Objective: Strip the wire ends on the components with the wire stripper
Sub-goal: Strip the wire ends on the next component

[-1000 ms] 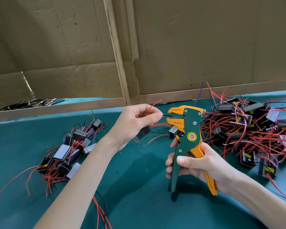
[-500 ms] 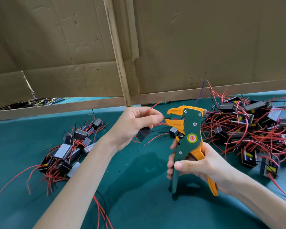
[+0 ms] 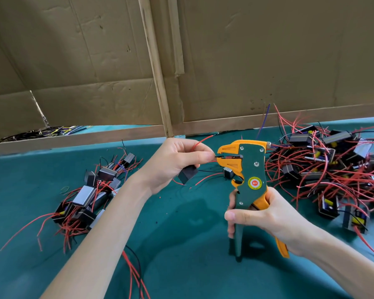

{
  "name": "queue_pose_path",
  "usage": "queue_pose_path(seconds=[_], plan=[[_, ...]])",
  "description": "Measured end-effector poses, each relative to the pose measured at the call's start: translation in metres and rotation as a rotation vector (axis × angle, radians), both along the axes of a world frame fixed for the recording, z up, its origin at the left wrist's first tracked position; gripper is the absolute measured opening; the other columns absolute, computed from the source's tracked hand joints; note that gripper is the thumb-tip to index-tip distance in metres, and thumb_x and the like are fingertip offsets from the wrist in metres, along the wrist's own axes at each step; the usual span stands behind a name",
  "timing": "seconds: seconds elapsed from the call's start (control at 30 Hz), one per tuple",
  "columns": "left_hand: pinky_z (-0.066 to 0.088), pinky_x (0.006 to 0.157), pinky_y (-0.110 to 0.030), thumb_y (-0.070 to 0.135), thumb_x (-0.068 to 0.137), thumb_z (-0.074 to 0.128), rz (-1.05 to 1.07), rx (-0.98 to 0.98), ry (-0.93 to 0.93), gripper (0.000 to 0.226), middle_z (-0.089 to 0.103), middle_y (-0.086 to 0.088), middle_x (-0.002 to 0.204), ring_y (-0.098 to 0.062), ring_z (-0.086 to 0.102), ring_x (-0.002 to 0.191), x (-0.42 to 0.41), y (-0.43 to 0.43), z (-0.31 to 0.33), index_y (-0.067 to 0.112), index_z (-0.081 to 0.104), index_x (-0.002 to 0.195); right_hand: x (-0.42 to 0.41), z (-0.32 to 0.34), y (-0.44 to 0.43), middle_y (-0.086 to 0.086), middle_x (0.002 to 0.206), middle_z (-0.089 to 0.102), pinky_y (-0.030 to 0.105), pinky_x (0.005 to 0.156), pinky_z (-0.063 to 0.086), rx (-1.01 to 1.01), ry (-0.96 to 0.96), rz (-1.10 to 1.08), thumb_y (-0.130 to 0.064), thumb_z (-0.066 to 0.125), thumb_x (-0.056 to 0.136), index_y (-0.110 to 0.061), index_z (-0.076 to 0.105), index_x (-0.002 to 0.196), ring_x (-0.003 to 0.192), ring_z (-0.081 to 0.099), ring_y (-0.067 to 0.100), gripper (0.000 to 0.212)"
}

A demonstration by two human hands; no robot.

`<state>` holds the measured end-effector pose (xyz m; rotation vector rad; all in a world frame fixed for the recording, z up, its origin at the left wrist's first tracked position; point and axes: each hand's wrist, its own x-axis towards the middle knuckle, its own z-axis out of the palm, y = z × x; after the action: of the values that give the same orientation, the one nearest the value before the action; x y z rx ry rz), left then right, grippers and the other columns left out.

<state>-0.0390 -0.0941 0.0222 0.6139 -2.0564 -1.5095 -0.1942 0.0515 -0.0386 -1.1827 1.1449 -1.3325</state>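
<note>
Head view, item in hand: the left hand [image 3: 177,162] is pinching a thin black wire [image 3: 218,156] between thumb and forefinger, with its small black component [image 3: 187,174] hanging under the fingers and a red wire [image 3: 201,142] arching up over the knuckles. The right hand [image 3: 266,216] is gripping the green and orange wire stripper [image 3: 249,169] upright by both handles, nose pointing left. Change over the last second: the wire tip, then just short of the nose, is now lying inside the jaws. The two handles are sitting a little closer together than before, so the squeeze appears to be starting; whether the insulation is cut yet cannot be told. Meaning for the task: this end is entering its stripping stroke, one among many. Stock lying on the green table cover [image 3: 181,244]: a smaller heap [image 3: 89,195] of components to the left and a larger tangle [image 3: 333,165] with red leads to the right, both well apart from the hands; which heap is finished cannot be told. Backdrop: cardboard sheets [image 3: 268,61] are standing behind the table.
</note>
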Motion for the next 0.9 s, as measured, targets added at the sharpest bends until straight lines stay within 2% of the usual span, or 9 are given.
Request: queue_pose_path(seconds=[0.13, 0.2, 0.27, 0.33, 0.43, 0.53, 0.63, 0.77, 0.9], plan=[[0.037, 0.055, -0.016, 0.027, 0.076, 0.068, -0.016, -0.015, -0.007, 0.011, 0.054, 0.007, 0.06, -0.01, 0.042, 0.061, 0.001, 0.0, 0.001, 0.024, 0.073, 0.067, 0.001, 0.001, 0.0, 0.02, 0.059, 0.063, 0.027, 0.061, 0.052, 0.024, 0.05, -0.039, -0.019, 0.079, 0.07, -0.015, 0.061, 0.065, 0.051, 0.059, 0.03, 0.018], [0.037, 0.058, -0.017, 0.028, 0.076, 0.068, -0.011, -0.021, -0.01, 0.01, 0.055, 0.007, 0.063, -0.011, 0.043, 0.064, 0.0, 0.001, 0.0, 0.025, 0.073, 0.068, 0.003, 0.0, -0.002, 0.019, 0.057, 0.06, 0.03, 0.053, 0.052, 0.055, 0.028, -0.068, -0.021, 0.079, 0.068, -0.016, 0.061, 0.061, 0.048, 0.058, 0.029, 0.02], [0.04, 0.061, -0.017, 0.028, 0.078, 0.067, 0.008, -0.009, -0.007, 0.008, 0.055, 0.009, 0.067, -0.01, 0.045, 0.065, -0.002, 0.003, -0.001, 0.026, 0.07, 0.07, 0.006, -0.001, -0.001, 0.017, 0.055, 0.057, 0.027, 0.047, 0.049, 0.083, -0.002, -0.11, -0.023, 0.079, 0.067, -0.017, 0.061, 0.059, 0.045, 0.057, 0.028, 0.021], [0.041, 0.068, -0.02, 0.029, 0.084, 0.063, 0.002, 0.085, 0.033, 0.011, 0.052, 0.009, 0.069, -0.009, 0.042, 0.064, -0.004, 0.003, -0.004, 0.021, 0.06, 0.078, 0.009, -0.002, -0.001, 0.018, 0.054, 0.056, 0.03, 0.046, 0.049, 0.103, -0.036, -0.153, -0.023, 0.08, 0.065, -0.015, 0.061, 0.058, 0.044, 0.056, 0.029, 0.022], [0.04, 0.07, -0.023, 0.025, 0.101, 0.042, -0.067, 0.28, 0.13, 0.023, 0.049, 0.006, 0.07, -0.013, 0.035, 0.066, -0.007, 0.006, -0.005, 0.014, 0.044, 0.082, 0.01, -0.008, -0.003, 0.014, 0.048, 0.049, 0.028, 0.041, 0.045, 0.137, -0.077, -0.296, -0.02, 0.086, 0.064, -0.015, 0.055, 0.048, 0.037, 0.048, 0.025, 0.036], [0.042, 0.068, -0.017, 0.019, 0.104, 0.033, -0.067, 0.143, 0.057, 0.029, 0.044, 0.002, 0.076, -0.01, 0.033, 0.062, -0.011, 0.01, -0.007, 0.014, 0.046, 0.079, 0.007, -0.011, -0.005, 0.013, 0.049, 0.049, 0.029, 0.041, 0.044, 0.152, -0.136, -0.314, -0.017, 0.078, 0.071, -0.016, 0.055, 0.048, 0.037, 0.047, 0.024, 0.033], [0.04, 0.07, -0.019, 0.019, 0.103, 0.037, -0.008, 0.021, 0.016, 0.029, 0.04, -0.004, 0.073, -0.01, 0.031, 0.061, -0.011, 0.01, -0.008, 0.014, 0.054, 0.079, 0.002, -0.003, -0.006, 0.02, 0.067, 0.061, 0.04, 0.058, 0.056, 0.094, -0.251, -0.133, -0.014, 0.083, 0.06, -0.011, 0.068, 0.067, 0.058, 0.063, 0.034, 0.017], [0.039, 0.071, -0.011, 0.02, 0.098, 0.046, 0.065, -0.17, -0.019, 0.025, 0.06, 0.02, 0.071, -0.002, 0.047, 0.066, -0.003, 0.004, -0.001, 0.019, 0.066, 0.083, -0.005, -0.002, -0.007, 0.025, 0.077, 0.063, 0.045, 0.068, 0.056, 0.025, -0.249, -0.092, -0.004, 0.078, 0.071, -0.008, 0.069, 0.075, 0.07, 0.065, 0.041, 0.011], [0.038, 0.062, -0.001, 0.008, 0.095, 0.052, 0.016, -0.248, 0.019, 0.017, 0.065, 0.024, 0.065, 0.011, 0.054, 0.062, 0.003, 0.006, 0.006, 0.01, 0.068, 0.101, -0.004, -0.004, -0.007, 0.023, 0.076, 0.063, 0.046, 0.069, 0.056, 0.032, -0.238, -0.058, -0.01, 0.072, 0.073, -0.01, 0.069, 0.077, 0.07, 0.065, 0.04, 0.004]])
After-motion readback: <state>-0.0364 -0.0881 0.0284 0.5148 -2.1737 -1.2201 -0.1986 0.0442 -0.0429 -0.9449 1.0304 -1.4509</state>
